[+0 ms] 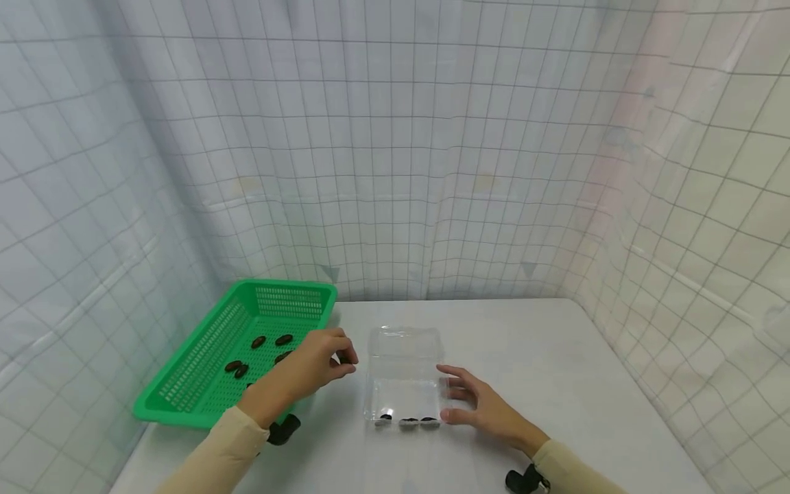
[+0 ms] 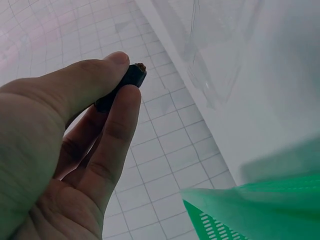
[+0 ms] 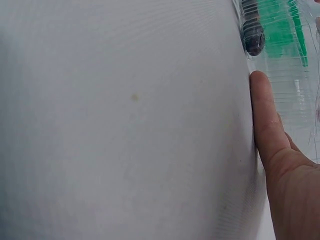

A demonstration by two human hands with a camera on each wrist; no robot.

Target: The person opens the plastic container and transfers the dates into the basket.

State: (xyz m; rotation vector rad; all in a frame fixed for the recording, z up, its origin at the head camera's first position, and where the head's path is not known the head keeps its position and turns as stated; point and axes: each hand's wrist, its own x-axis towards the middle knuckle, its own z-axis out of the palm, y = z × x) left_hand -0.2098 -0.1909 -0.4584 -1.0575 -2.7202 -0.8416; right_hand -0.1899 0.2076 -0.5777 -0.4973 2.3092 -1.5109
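Beside the green basket (image 1: 204, 363), the left hand (image 1: 315, 363) pinches a dark date (image 2: 122, 85), while the right hand (image 1: 484, 408), fingers straight, touches the clear plastic box (image 1: 404, 374)

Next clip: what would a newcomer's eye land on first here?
Probably the bright green basket at the table's left, with dark oval pieces lying in it. Next, the left hand between basket and clear plastic box, pinching one dark piece in its fingers. The right hand rests against the box's right side, where three dark pieces line the near edge.
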